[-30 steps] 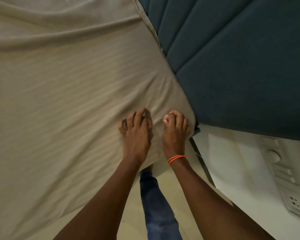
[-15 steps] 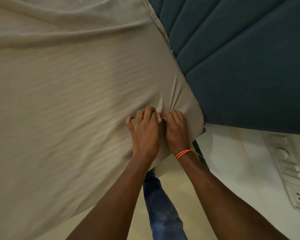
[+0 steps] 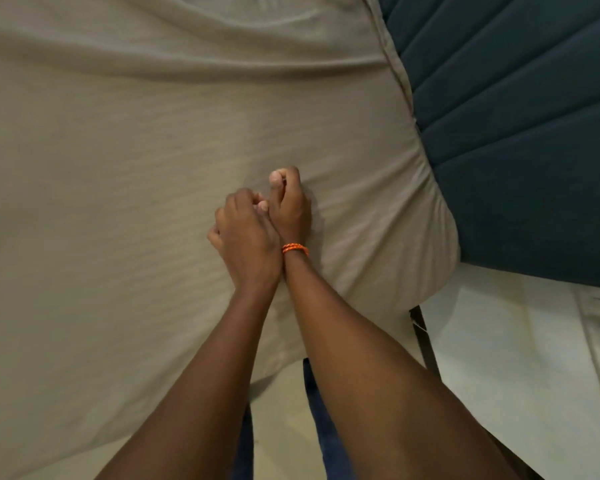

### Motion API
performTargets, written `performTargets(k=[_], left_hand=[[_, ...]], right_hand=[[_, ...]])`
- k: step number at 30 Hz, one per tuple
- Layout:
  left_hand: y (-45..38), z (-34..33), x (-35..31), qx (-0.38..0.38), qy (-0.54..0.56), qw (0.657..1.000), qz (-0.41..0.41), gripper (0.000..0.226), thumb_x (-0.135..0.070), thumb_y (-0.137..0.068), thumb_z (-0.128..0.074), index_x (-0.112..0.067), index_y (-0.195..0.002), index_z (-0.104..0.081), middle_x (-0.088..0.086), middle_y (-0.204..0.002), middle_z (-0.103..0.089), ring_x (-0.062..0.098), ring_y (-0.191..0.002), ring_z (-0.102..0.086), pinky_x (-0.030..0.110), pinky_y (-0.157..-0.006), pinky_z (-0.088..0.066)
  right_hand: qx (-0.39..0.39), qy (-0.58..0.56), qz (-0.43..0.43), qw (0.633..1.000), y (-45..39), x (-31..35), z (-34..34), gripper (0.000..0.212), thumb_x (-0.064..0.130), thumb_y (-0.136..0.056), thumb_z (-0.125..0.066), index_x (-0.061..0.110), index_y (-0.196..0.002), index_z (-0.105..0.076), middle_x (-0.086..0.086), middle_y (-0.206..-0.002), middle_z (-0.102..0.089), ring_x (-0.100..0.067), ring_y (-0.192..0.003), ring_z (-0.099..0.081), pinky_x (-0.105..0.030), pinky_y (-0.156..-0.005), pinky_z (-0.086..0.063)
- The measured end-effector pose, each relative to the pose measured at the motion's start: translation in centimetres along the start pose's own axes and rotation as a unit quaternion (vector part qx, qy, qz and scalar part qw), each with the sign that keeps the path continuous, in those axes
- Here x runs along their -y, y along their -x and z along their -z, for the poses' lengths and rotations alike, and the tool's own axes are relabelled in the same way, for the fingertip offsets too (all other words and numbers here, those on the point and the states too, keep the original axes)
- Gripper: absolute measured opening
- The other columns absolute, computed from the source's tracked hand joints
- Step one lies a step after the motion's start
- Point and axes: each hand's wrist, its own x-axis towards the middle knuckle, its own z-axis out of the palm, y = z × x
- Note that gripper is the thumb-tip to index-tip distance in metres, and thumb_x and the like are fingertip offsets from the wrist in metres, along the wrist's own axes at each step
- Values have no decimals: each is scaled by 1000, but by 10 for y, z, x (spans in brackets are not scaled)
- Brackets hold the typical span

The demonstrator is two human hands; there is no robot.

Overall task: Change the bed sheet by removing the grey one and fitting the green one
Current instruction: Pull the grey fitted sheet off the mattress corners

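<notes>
Head view looks down on the wrinkled grey-beige fabric bed sheet spread over the bed, reaching far left of both hands. Left hand has its grip curled, bunching the sheet. Touching it on the right, the right hand, with an orange braided wristband, also pinches sheet fabric. Further right stands the dark teal padded headboard, with a white side surface below it.
</notes>
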Motion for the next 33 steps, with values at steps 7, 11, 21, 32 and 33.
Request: performTargets(k=[7,11,21,32,33], left_hand=[[23,-10,-9,85,-48,990,-100,8,-27,-103,-55,-24,-104,-62,-2,-110,-62,25,-107,-54,41,-87,-37],[45,-34,-32,133,-28,982,-130,9,-25,-104,-55,-22,-103,-63,-3,-107,-63,22,-105,-54,40,-88,-40],[112,-108,-84,219,-132,945,-207,18,-28,-99,-60,-18,-114,-60,5,-115,-60,28,-106,-54,41,-85,-46],[146,-152,-100,173,-201,949,-173,23,-41,-99,-58,-25,-115,-53,3,-121,-48,26,-114,-46,42,-94,-37],[147,-154,-100,170,-201,950,-170,23,-41,-99,-58,-25,-114,-53,2,-121,-47,26,-114,-46,43,-94,-37]], right_hand=[[-177,61,62,980,22,-56,55,17,19,-102,-56,11,-92,-66,-8,-93,-64,-32,-87,-61,-46,-77,-51],[-294,102,15,950,33,-95,111,12,15,-100,-60,11,-98,-70,-7,-100,-63,-25,-93,-54,-40,-83,-44],[-331,14,-298,895,45,-183,207,36,31,-105,-54,12,-135,-60,-10,-136,-57,-26,-122,-54,-36,-94,-40],[-240,-182,-276,913,27,-233,222,41,-9,-87,-43,4,-115,-70,-11,-113,-73,-26,-106,-67,-40,-96,-56],[-243,-178,-276,913,26,-234,225,37,-9,-88,-43,3,-113,-69,-10,-109,-72,-22,-99,-67,-34,-92,-57]])
